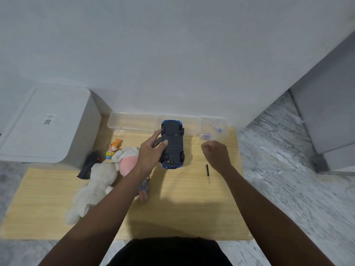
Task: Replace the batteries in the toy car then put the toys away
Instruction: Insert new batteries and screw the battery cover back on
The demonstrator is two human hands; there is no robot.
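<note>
Head cam is the only view here: the toy car (172, 144) is flipped belly-up over the wooden board (172, 208), long axis running straight away from the person, nose toward the clear tubs at the wall. The left hand (151, 152) sits right on the car's left side, fingers wrapped around that flank and thumb pressed on the underside, so it's clearly the nearer one. The right hand (216, 152) is off to the car's right, not touching it, curled into a loose fist, and I can't tell if it's pinching anything. The screwdriver (208, 173) lies on the board just right of the car's near end, so my guess is that's the next grab.
</note>
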